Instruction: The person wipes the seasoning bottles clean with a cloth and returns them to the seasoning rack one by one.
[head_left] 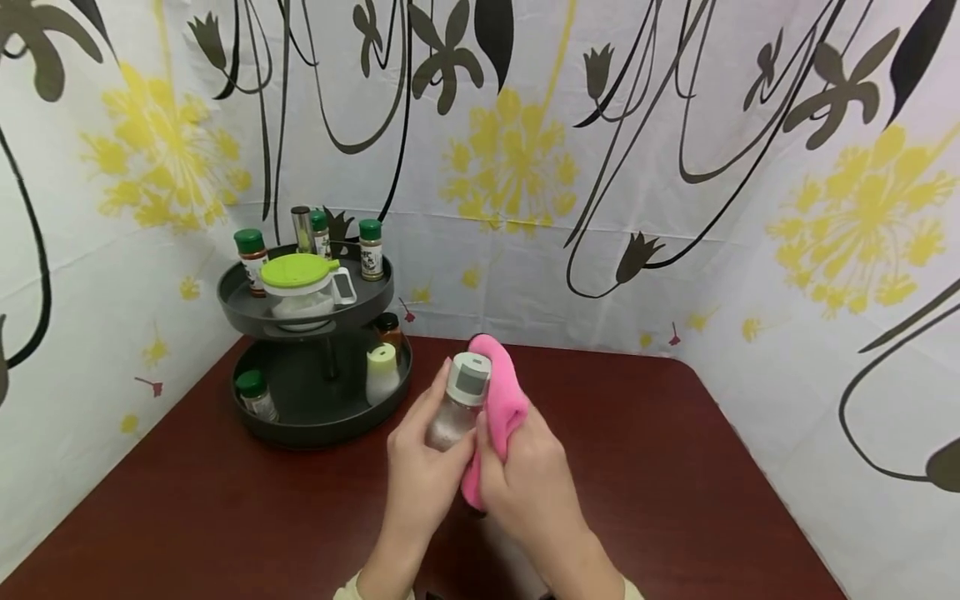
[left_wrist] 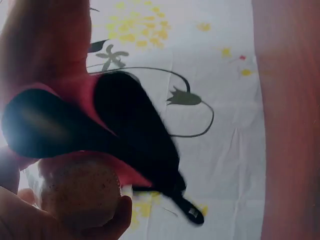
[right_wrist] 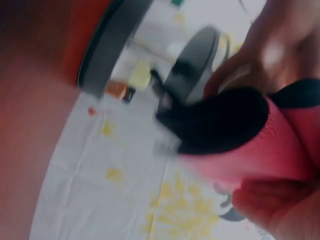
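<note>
My left hand [head_left: 416, 475] grips a clear seasoning jar [head_left: 450, 423] with a grey flip lid, tilted slightly above the table. In my right hand [head_left: 531, 479] is a folded pink cloth [head_left: 504, 379], pressed along the jar's right side. The left wrist view shows the jar's round base [left_wrist: 82, 192] and the cloth's dark underside [left_wrist: 137, 122] spread over it. From the right wrist, the cloth [right_wrist: 270, 145] appears bent into a curve, pink outside and black inside, with right fingers [right_wrist: 265, 202] beneath it. The cloth hides part of the jar there.
A two-tier dark turntable rack [head_left: 322, 425] stands at the left back. Its upper tier bears green-capped spice bottles [head_left: 371, 250] and a lime-lidded container [head_left: 300, 283]. Below are a yellow-capped jar [head_left: 382, 375] and other small bottles. Patterned cloth walls [head_left: 517, 292] border the brown table [head_left: 637, 467].
</note>
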